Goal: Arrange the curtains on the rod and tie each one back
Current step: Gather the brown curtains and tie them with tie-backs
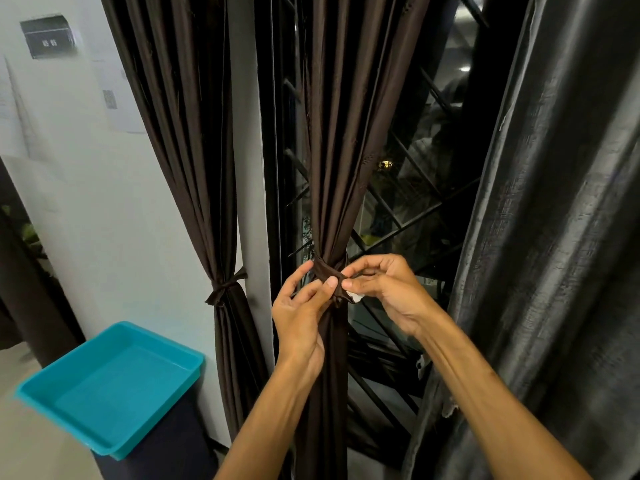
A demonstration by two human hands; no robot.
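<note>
The middle curtain (332,133) hangs in front of the window (426,188), gathered into a narrow waist by a dark tie (323,266) wrapped around it. Both hands meet at that waist, on the near side of the cloth.

The left hand (301,320) comes up from below, palm turned toward the curtain. Its thumb presses on the tie's bunched front and its fingers curl round the left edge of the band, so it holds the tie. The right hand (388,289) reaches in from the right, level with the band. Its thumb and forefinger pinch the tie's end just beside the left thumb, and the other fingers arch loosely above. A small white tag (356,298) shows just under the right thumb.

The left curtain (183,133) hangs against the wall (104,202), cinched with its own tie, whose knot (225,289) has short ends sticking out. A grey curtain (561,237) hangs loose at the right, well apart from the hands. A teal tray (121,386) sits at lower left, below the left curtain's knot. Papers (48,36) are stuck on the wall above.
</note>
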